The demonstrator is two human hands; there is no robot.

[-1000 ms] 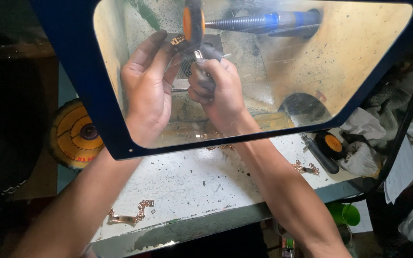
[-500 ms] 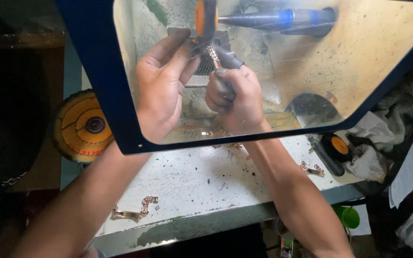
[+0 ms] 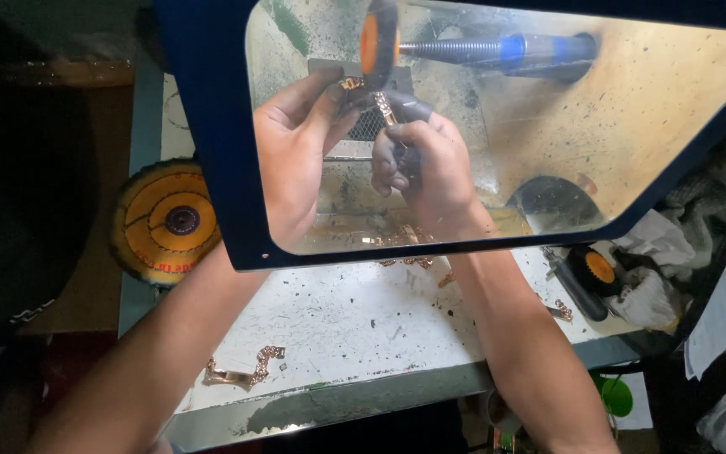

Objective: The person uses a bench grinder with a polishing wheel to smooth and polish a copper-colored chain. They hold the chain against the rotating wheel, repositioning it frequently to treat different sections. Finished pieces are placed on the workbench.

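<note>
Behind a clear shield with a dark blue frame (image 3: 212,185), both my hands hold a small copper-coloured chain piece (image 3: 382,107) up to an orange-centred polishing wheel (image 3: 377,42) on a horizontal spindle (image 3: 497,50). My left hand (image 3: 296,151) pinches one end of the piece with thumb and fingertips. My right hand (image 3: 422,160) grips the other end, its fingertips dark with grime. The piece sits just below the wheel; whether it touches the wheel I cannot tell.
The white, speckled bench top (image 3: 338,319) carries a copper chain piece (image 3: 245,370) near its front edge and more copper pieces (image 3: 405,244) under the shield. A yellow buffing wheel (image 3: 165,223) lies at the left. A small orange-and-black wheel (image 3: 594,269) and rags sit at the right.
The view has shifted, so the shield and hands sit further right in the picture. Both hands keep the chain piece at the wheel, raised slightly closer to it.
</note>
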